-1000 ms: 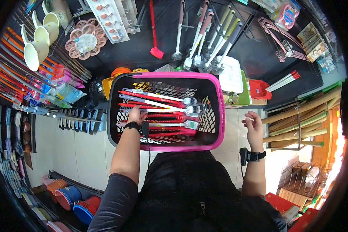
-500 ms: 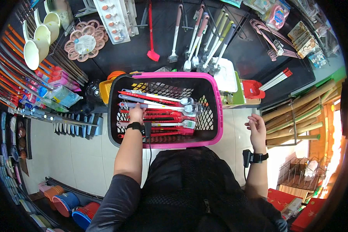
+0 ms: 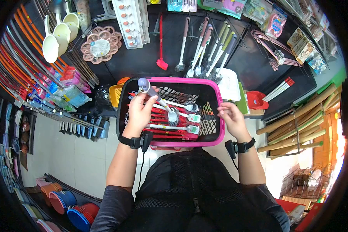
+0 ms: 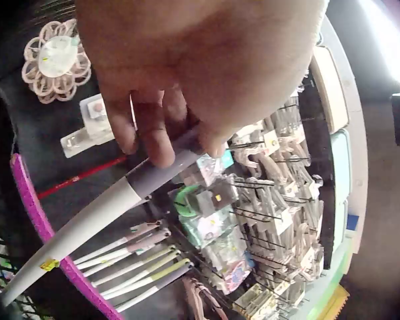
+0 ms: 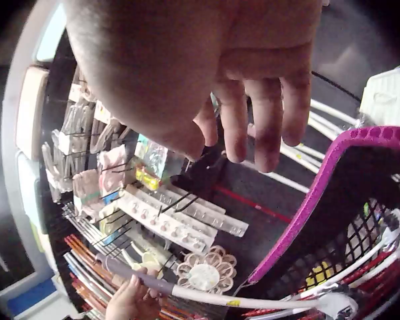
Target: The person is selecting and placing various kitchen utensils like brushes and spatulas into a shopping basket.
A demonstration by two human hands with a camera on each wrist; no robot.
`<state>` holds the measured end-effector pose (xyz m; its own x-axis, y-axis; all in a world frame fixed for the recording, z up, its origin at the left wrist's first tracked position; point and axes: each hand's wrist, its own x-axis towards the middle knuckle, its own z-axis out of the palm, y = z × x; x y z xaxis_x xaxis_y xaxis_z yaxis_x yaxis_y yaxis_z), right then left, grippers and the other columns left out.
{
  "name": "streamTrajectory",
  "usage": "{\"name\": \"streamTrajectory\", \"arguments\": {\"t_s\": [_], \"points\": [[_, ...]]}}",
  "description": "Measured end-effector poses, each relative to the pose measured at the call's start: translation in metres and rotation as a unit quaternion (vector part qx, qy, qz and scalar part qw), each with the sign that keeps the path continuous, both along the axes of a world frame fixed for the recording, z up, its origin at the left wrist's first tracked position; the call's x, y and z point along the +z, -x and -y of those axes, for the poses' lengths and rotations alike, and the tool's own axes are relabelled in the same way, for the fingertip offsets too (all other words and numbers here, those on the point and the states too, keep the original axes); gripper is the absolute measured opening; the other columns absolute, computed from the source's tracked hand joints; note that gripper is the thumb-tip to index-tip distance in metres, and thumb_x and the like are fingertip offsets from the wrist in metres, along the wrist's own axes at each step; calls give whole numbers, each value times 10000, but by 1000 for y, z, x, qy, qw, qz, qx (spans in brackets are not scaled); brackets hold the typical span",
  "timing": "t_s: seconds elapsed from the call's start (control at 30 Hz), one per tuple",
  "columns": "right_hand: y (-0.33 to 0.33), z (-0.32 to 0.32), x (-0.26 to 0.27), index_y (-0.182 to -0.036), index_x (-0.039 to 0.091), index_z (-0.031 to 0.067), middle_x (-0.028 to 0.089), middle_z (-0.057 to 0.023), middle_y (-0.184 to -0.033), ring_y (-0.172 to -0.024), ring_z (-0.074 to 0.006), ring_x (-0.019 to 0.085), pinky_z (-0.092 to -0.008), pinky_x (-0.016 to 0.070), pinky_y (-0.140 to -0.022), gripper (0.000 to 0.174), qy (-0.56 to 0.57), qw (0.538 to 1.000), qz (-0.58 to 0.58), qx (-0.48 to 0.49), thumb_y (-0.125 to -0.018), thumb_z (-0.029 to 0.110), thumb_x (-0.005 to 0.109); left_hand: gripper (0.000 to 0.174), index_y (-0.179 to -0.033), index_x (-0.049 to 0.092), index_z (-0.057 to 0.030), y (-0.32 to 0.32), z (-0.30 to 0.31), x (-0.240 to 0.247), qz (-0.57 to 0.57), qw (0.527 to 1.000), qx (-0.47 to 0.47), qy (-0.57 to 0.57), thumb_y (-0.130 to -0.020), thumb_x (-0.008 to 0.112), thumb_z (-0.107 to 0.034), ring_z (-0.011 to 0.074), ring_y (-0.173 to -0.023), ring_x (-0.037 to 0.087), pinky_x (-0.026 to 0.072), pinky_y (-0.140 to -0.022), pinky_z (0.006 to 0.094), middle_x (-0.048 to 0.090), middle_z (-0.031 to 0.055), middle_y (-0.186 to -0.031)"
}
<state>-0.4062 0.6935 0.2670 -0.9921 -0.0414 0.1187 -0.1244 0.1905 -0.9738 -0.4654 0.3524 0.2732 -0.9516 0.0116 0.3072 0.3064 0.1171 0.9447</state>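
Note:
My left hand [image 3: 140, 112] grips a long-handled brush [image 3: 173, 118] by its purple-grey handle, tilted over the basket. The brush has a white shaft and a plastic-wrapped head. In the left wrist view, fingers and thumb [image 4: 213, 143] close round the handle [image 4: 160, 175]. A black mesh basket with a pink rim [image 3: 197, 144] holds white-shafted brushes [image 3: 166, 127] and red long-handled items [image 3: 168, 135], laid lengthwise. By the basket's right rim is my right hand [image 3: 236, 121], its fingers loosely bent, with nothing in them.
Behind the basket, more brushes [image 3: 181, 48] hang on a dark display wall beside a red brush [image 3: 161, 42]. A white tray [image 3: 229, 85] and red dustpan [image 3: 256, 99] stand to the right. Wooden poles [image 3: 297, 120] fill a rack farther right. Buckets [image 3: 62, 201] sit at lower left.
My left hand has taken a brush from among those in the basket and raised it. My right hand has moved left to the basket's rim.

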Motion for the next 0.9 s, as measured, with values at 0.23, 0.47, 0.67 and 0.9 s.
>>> {"name": "streamTrajectory", "arguments": {"t_s": [0.23, 0.47, 0.67, 0.9], "points": [[14, 74, 48, -1222, 564, 17, 587, -113, -1125, -839, -143, 631, -259, 514, -704, 388, -145, 974, -112, 132, -864, 120, 674, 309, -1190, 574, 35, -34, -18, 67, -82, 989, -98, 71, -882, 559, 62, 182, -1051, 620, 490, -923, 325, 649, 137, -1153], [11, 103, 58, -1192, 564, 20, 581, -131, -1140, -863, -228, 640, -323, 527, -750, 375, -151, 960, -206, 113, -841, 85, 678, 286, -1122, 621, 38, -55, -44, 88, -171, 970, -132, 109, -836, 619, 50, 217, -1037, 643, 496, -912, 326, 675, 141, -1095], [17, 85, 60, -1112, 573, 25, 612, -161, -1098, -1016, -348, 614, -396, 516, -856, 308, -227, 911, -343, 29, -814, 12, 651, 368, -1181, 613, -15, -64, -53, 98, -199, 958, -171, 118, -824, 683, -67, 314, -1102, 609, 470, -937, 386, 623, 164, -1215], [37, 24, 95, -1042, 625, -6, 638, -139, -1056, -983, -248, 636, -338, 527, -786, 171, -280, 848, -446, -59, -874, 10, 601, 444, -1271, 564, 13, -66, -33, 73, -103, 957, -215, 165, -831, 623, -1, 228, -1058, 640, 488, -946, 346, 585, 158, -1265]]}}
